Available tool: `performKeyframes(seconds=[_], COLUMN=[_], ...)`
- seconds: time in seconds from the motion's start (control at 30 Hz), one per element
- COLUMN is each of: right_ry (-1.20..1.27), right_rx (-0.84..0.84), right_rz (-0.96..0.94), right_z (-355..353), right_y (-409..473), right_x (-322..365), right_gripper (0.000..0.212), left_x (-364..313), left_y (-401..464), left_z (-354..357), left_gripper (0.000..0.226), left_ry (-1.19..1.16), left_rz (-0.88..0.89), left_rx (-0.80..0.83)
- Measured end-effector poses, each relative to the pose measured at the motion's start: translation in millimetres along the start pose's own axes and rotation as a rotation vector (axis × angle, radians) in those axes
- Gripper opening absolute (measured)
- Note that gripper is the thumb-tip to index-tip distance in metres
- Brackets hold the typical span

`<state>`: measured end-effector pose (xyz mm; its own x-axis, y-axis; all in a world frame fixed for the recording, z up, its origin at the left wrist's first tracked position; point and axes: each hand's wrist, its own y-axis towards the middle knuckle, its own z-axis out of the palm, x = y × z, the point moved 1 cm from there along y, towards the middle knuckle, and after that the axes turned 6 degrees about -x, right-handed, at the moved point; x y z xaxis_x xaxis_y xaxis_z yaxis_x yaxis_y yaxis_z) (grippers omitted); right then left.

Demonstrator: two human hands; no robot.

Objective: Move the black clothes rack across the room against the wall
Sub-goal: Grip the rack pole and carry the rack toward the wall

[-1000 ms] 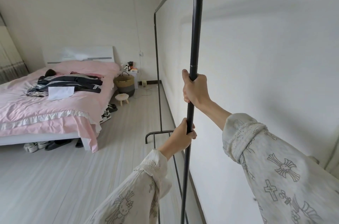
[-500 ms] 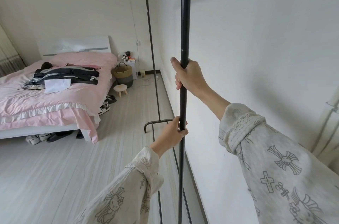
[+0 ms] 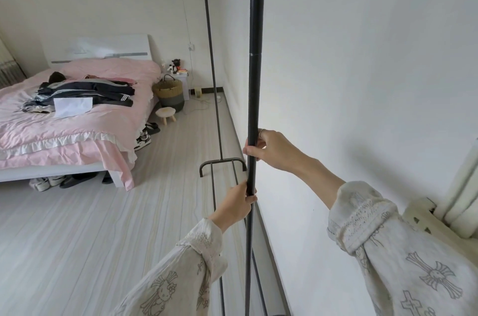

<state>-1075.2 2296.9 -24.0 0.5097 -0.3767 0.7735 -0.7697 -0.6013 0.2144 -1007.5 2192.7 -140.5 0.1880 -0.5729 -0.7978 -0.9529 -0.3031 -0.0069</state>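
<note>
The black clothes rack (image 3: 254, 31) stands upright right beside the white wall (image 3: 362, 82) on the right. Its near post runs from the top of the view down to the floor; its far post and low foot bar (image 3: 222, 161) lie further along the wall. My right hand (image 3: 271, 147) grips the near post at mid height. Lower on the same post, my left hand (image 3: 239, 202) is closed around it. Both arms wear pale printed sleeves. The rack's top bar is out of view.
A bed with pink bedding (image 3: 72, 121) and dark clothes on it fills the left. A woven basket (image 3: 169, 92), a small stool (image 3: 166, 114) and shoes (image 3: 143, 138) sit beside it. White pipes (image 3: 463, 191) run at the right edge. Pale wood floor (image 3: 90, 238) lies between.
The view has dropped, so the rack's top bend has left the frame. My hands now sit lower in view on the post, which looks closer to the wall.
</note>
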Motion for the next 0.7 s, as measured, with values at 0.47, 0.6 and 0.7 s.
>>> performKeyframes(seconds=[0.47, 0.6, 0.7], right_ry=[-0.044, -0.039, -0.052], right_rx=[-0.122, -0.142, -0.154], right_rz=[-0.019, 0.003, 0.017], right_z=[24.9, 30.6, 33.9], right_y=[88.6, 151.1, 199.3], right_x=[-12.1, -20.8, -30.5], right_gripper=[0.023, 0.021, 0.021], left_x=[23.3, 35.0, 44.4], left_y=[95.5, 157.7, 206.8], left_z=[-29.4, -46.5, -56.0], left_gripper=[0.004, 0.009, 0.008], left_ry=[0.072, 0.052, 0.049], left_rz=[-0.011, 0.005, 0.020], left_rx=[0.025, 0.013, 0.011])
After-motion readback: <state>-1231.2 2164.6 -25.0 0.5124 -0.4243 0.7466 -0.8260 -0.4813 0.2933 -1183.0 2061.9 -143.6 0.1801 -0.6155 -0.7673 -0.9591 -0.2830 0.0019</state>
